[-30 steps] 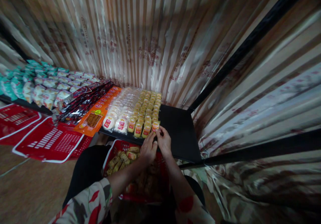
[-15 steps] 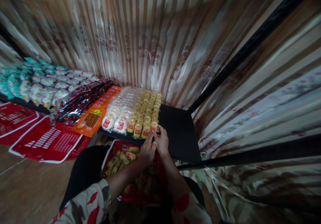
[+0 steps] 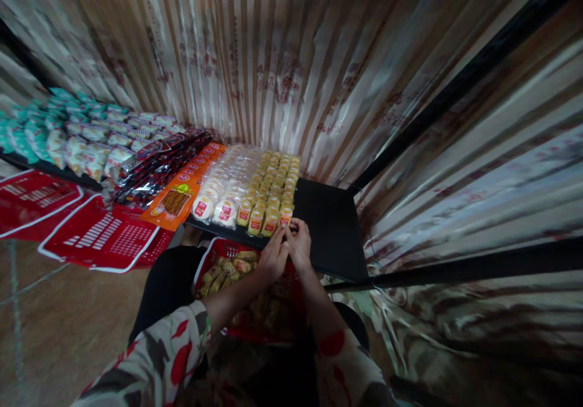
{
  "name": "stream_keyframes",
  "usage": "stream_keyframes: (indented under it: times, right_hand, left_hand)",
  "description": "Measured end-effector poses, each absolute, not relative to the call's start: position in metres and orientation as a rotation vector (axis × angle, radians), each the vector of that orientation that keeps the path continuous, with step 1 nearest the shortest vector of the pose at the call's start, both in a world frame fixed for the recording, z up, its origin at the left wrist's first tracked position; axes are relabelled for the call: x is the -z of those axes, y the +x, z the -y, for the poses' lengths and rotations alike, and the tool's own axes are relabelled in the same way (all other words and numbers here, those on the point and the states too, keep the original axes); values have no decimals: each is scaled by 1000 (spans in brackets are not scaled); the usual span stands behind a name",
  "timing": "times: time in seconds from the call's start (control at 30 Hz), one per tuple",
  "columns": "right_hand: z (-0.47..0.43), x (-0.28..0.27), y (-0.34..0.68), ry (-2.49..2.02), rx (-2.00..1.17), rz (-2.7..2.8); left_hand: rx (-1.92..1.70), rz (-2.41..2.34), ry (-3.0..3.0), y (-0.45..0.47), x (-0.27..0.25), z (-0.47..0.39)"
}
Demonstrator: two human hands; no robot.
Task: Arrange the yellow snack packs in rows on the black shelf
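Note:
At the front of the rightmost row on the shelf, a small yellow snack packet with a red and white label (image 3: pixel 285 215) stands upright. My right hand (image 3: pixel 299 246) pinches its lower right side with curled fingers. From the left, my left hand (image 3: pixel 274 260) meets it at the packet's lower edge, fingertips closed together. Neat rows of matching yellow packets (image 3: pixel 270 222) stretch back beside it. Below my forearms, a red basket (image 3: pixel 214 249) between my knees holds several loose yellow packets (image 3: pixel 228 268).
Left along the black shelf (image 3: pixel 330 225) are white round snack packets (image 3: pixel 225 211), an orange bag (image 3: pixel 170 203), dark shiny packs (image 3: pixel 157 164), and white and teal packets (image 3: pixel 82 130). Red baskets (image 3: pixel 98 237) sit lower left. Striped sheeting (image 3: pixel 291 61) hangs behind; a black post (image 3: pixel 437 97) slants at right.
The view has shifted slightly, so the shelf appears a little higher and further right. Both hands stay at the same front packet, the fingers moved only slightly.

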State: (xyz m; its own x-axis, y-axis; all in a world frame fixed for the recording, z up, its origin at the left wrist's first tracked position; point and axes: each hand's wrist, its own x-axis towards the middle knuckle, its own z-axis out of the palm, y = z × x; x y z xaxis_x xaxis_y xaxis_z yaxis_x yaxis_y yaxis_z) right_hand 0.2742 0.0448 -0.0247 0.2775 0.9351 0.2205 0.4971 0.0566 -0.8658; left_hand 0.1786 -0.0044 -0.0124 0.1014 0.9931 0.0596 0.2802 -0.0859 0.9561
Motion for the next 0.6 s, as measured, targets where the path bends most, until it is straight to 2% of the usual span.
stream_keyframes:
  times: [0.37, 0.5, 0.6]
  right_hand:
    - [27, 26, 252, -1515, -639, 1210]
    - [59, 46, 242, -1594, -812, 1420]
    - [74, 65, 241, -1751, -893, 1776]
  left_hand:
    - [-1033, -1498, 1633, 137, 23, 61]
    - [-891, -1627, 1660, 107, 38, 77]
    - [-608, -1770, 1698, 88, 50, 84]
